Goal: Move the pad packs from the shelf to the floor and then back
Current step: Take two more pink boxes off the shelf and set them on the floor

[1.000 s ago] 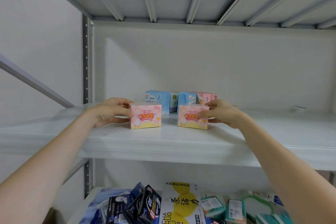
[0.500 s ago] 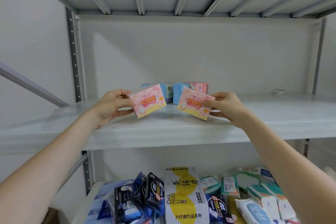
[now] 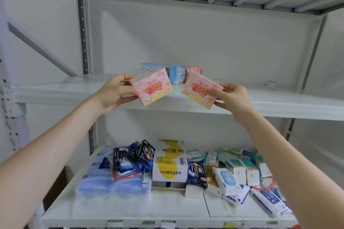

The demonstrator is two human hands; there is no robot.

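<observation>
A person stands at a white shelf (image 3: 279,102) with a pink pad pack in each hand, both held clear of the board at its front edge. The left hand (image 3: 115,93) grips the left pack (image 3: 154,88) with fingers curled round its outer end, so the pack juts toward 3 o'clock from the palm. The right hand (image 3: 232,96) clamps the right pack (image 3: 201,91) in mirror fashion, so it juts toward 9 o'clock. Both packs tilt with their inner ends raised. Taking each by one end appears to let the person carry two at once, likely bound for the floor. At 12 o'clock from the pair, blue and pink back packs (image 3: 176,73) sit against the rear wall. At 6 o'clock, a lower shelf (image 3: 130,208) is crowded with goods (image 3: 169,163).
</observation>
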